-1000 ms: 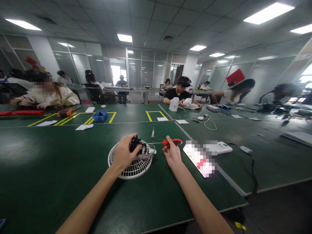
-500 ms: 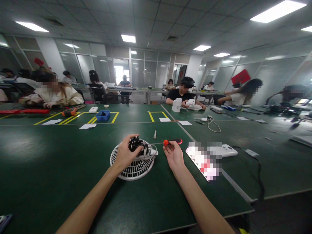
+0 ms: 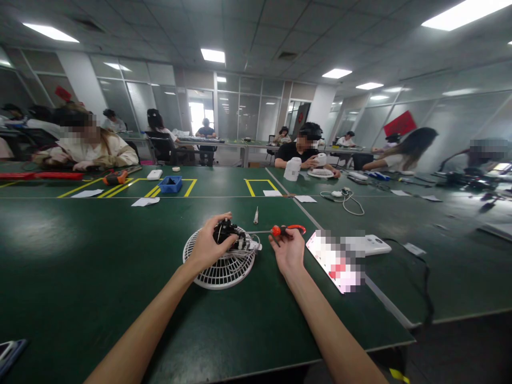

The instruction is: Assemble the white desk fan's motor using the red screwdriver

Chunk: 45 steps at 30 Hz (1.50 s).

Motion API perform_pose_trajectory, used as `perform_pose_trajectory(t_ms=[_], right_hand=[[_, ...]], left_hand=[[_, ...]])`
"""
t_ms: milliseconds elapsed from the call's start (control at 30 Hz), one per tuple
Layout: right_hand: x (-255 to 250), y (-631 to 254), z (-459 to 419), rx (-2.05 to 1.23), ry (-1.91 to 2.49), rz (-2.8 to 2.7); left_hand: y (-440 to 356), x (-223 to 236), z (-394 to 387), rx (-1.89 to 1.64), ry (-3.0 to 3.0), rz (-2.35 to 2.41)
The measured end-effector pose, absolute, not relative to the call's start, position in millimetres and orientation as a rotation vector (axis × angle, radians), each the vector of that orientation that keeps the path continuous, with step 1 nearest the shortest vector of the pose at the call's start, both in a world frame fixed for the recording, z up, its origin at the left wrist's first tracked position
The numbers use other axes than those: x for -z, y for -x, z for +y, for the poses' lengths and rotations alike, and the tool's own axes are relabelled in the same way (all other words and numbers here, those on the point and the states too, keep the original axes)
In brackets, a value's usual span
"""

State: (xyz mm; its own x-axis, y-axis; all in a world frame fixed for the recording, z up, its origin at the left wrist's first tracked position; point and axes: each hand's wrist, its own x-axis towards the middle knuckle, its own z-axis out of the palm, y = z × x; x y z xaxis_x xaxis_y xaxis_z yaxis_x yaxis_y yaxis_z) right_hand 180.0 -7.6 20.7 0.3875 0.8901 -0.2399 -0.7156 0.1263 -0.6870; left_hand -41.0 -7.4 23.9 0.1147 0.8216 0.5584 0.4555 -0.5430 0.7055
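Observation:
A round white fan grille (image 3: 219, 278) lies on the green table, bearing a black fan motor (image 3: 224, 230) with pale wires and white connectors on its right side. My left hand (image 3: 207, 246) is wrapped round the motor from the left, thumb in front and fingers behind. In my right hand (image 3: 289, 252) is a screwdriver (image 3: 276, 230) with a red and black handle, held palm up. Its thin shaft points left at the motor; where the tip ends is hidden among the wires. A small pale pointed tool (image 3: 256, 215) lies behind the shaft.
Right of my hand lies a lit phone (image 3: 330, 264), with a white device (image 3: 372, 245) and black cable beyond it. Farther back are a blue bin (image 3: 170, 184), paper slips (image 3: 145, 201) and a coiled cable (image 3: 344, 197). Co-workers sit across the table, one handling white fan parts.
My right hand and the screwdriver have shifted slightly to the right. My left hand keeps its hold on the motor. The whole view has tilted a little.

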Motion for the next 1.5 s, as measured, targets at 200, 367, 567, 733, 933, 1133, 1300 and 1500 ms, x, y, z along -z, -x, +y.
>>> perform_pose_trajectory(t_ms=[200, 367, 567, 733, 933, 1133, 1300, 1500], right_hand=[[-17, -177, -4, -1.135, 0.924, -0.275], [-14, -175, -3, -1.129, 0.968, -0.259], [-21, -178, -7, -1.167, 0.832, -0.247], [-18, -179, -6, -1.138, 0.877, -0.285], [-12, -175, -4, -1.108, 0.951, -0.294], [-19, -175, -9, -1.192, 0.862, -0.238], [-20, -176, -9, -1.186, 0.861, -0.253], [-19, -171, -7, -1.141, 0.928, -0.254]], left_hand=[[42, -26, -8, -1.409, -1.953, 1.24], [39, -24, -7, -1.488, -1.957, 1.247], [36, -19, -6, -1.568, -1.973, 1.249], [35, -14, -2, -1.609, -2.003, 1.264], [33, -10, -3, -1.605, -2.034, 1.315], [30, -11, -5, -1.622, -2.038, 1.348], [31, -8, -3, -1.628, -2.033, 1.348], [32, -7, -2, -1.625, -2.037, 1.346]])
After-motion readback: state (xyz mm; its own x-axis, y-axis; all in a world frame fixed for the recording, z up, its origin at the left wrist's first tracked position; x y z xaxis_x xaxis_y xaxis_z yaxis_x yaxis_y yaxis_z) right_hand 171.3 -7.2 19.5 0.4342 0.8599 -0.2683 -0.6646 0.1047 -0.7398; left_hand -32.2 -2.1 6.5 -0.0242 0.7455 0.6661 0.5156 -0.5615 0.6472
